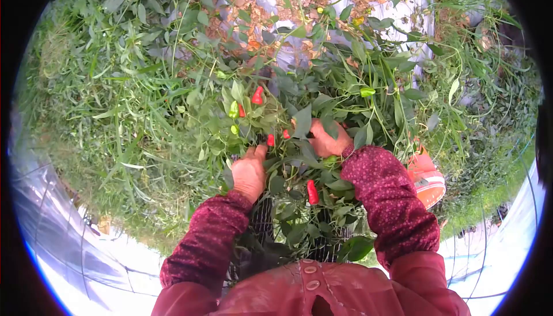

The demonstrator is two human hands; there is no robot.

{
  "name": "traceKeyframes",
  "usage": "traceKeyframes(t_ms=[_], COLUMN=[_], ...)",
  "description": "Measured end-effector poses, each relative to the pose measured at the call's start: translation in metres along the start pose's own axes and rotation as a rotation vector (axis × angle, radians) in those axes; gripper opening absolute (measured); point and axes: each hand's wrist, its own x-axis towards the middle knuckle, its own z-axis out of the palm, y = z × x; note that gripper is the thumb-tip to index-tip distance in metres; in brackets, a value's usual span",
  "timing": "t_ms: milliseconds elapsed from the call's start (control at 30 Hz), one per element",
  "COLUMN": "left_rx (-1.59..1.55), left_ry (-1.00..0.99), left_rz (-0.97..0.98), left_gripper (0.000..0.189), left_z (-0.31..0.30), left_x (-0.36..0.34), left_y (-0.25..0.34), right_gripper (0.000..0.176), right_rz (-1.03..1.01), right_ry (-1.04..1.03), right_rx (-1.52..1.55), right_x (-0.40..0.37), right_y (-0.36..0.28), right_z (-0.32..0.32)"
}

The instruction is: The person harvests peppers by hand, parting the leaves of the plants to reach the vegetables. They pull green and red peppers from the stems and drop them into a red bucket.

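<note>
My left hand (249, 176) reaches up into a pepper plant, two digits close together with the tips at a small red pepper (271, 139). What it pinches is hidden among the stems. To its right, my right hand (330, 138) is curled in the foliage, its fingertips partly covered by a broad leaf (302, 121); I cannot tell what is in them. Another red pepper (286, 134) shows between the hands. Lower down hangs a longer red pepper (313, 192). Above the left hand are a red pepper (257, 95) and a green pepper (233, 109).
Tall grass (115, 120) and weeds grow thickly on the left. Pale sheeting (412, 13) with dry brown leaves (233, 19) covers ground at the top. An orange shoe (425, 178) is beside my right sleeve (386, 195). Another green pepper (367, 92) hangs at upper right.
</note>
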Motion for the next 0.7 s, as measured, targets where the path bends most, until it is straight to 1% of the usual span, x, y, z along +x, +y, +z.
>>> traceKeyframes(t_ms=[33, 67, 100, 167, 200, 233, 300, 333, 367, 433, 500, 533, 567, 600, 633, 667, 700], left_rx=[0.015, 0.032, 0.028, 0.006, 0.007, -0.041, -0.087, -0.099, -0.111, -0.143, -0.264, -0.236, -0.234, -0.187, -0.14, -0.143, -0.142], left_ry=[0.002, 0.005, 0.004, 0.066, 0.068, 0.088, 0.114, 0.097, 0.077, 0.106, 0.102, 0.05, 0.056, -0.014, -0.087, -0.145, -0.146], left_rz=[-0.002, -0.003, -0.002, 0.028, 0.029, 0.054, 0.084, 0.036, -0.013, -0.006, 0.136, 0.169, 0.176, 0.247, 0.315, 0.357, 0.358], left_gripper=[0.038, 0.039, 0.039, 0.043, 0.043, 0.043, 0.043, 0.043, 0.043, 0.045, 0.047, 0.05, 0.05, 0.051, 0.052, 0.04, 0.04], left_z=[0.002, 0.004, 0.006, 0.01, 0.01, 0.008, 0.001, -0.005, -0.008, -0.003, -0.012, -0.012, -0.01, -0.007, -0.01, -0.015, -0.017], left_x=[0.0, 0.0, 0.0, 0.001, 0.0, -0.001, -0.001, 0.0, 0.0, 0.003, 0.008, 0.013, 0.02, 0.025, 0.031, 0.035, 0.04], left_y=[0.0, 0.0, -0.001, -0.003, -0.004, -0.006, -0.005, -0.001, 0.001, -0.002, -0.001, -0.005, -0.011, -0.015, -0.015, -0.015, -0.015], right_gripper=[0.033, 0.037, 0.037, 0.043, 0.046, 0.046, 0.044, 0.039, 0.039, 0.037, 0.04, 0.042, 0.045, 0.048, 0.048, 0.05, 0.051], right_rz=[0.052, 0.076, 0.079, 0.105, 0.094, 0.092, 0.002, 0.004, 0.002, 0.223, 0.218, 0.215, 0.212, 0.241, 0.242, 0.195, 0.148], right_ry=[-0.032, -0.062, -0.063, -0.061, -0.112, -0.108, 0.015, 0.071, 0.074, 0.073, 0.09, 0.071, 0.052, -0.017, -0.015, -0.011, -0.008], right_rx=[-0.3, -0.327, -0.329, -0.34, -0.419, -0.421, -0.357, -0.28, -0.283, -0.3, -0.295, -0.285, -0.274, -0.301, -0.301, -0.326, -0.35], right_x=[-0.002, 0.002, 0.005, 0.01, 0.011, 0.01, 0.007, 0.001, -0.003, -0.008, -0.014, -0.015, -0.014, -0.015, -0.015, -0.015, -0.016], right_y=[-0.008, -0.011, -0.016, -0.045, -0.05, -0.047, -0.034, -0.039, -0.042, -0.048, -0.056, -0.06, -0.062, -0.064, -0.066, -0.067, -0.066], right_z=[-0.001, 0.0, 0.0, -0.004, -0.002, 0.002, 0.012, 0.013, 0.016, 0.022, 0.025, 0.027, 0.027, 0.027, 0.03, 0.033, 0.036])
